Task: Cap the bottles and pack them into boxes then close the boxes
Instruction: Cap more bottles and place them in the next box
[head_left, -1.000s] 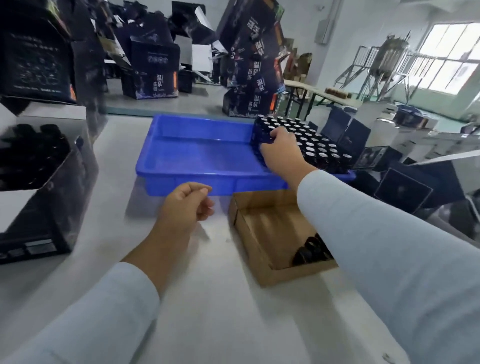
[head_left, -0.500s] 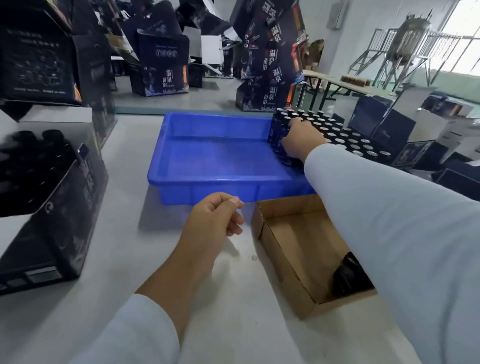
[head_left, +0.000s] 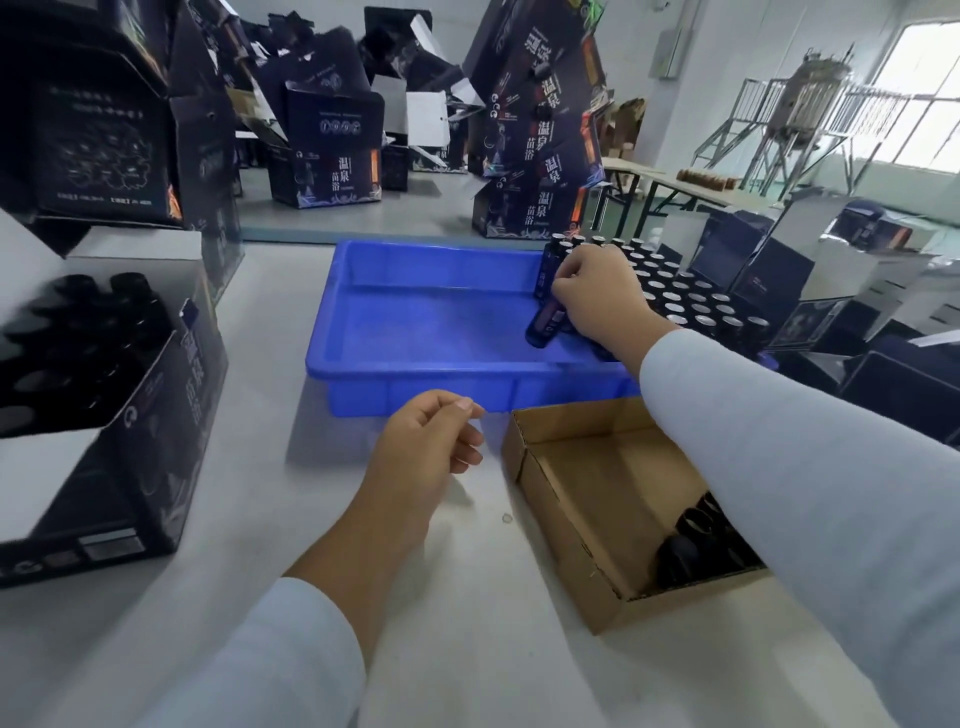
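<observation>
A blue plastic tray (head_left: 415, 332) lies across the white table, with several dark uncapped bottles (head_left: 691, 299) standing in rows at its right end. My right hand (head_left: 597, 296) grips one dark bottle (head_left: 543, 325), which is tilted and raised out of the row. My left hand (head_left: 421, 457) hovers just in front of the tray with fingers loosely curled and holds nothing. A shallow brown cardboard box (head_left: 587, 499) beside it holds black caps (head_left: 693, 530), partly hidden by my right sleeve.
A dark printed box (head_left: 145, 431) with capped bottles inside stands open on the left. More dark printed boxes (head_left: 540, 156) are piled behind the tray and at the right. A metal frame and window fill the far right.
My right hand has drawn one bottle out of the rows and tipped it over the tray. My left hand has stayed in front of the tray.
</observation>
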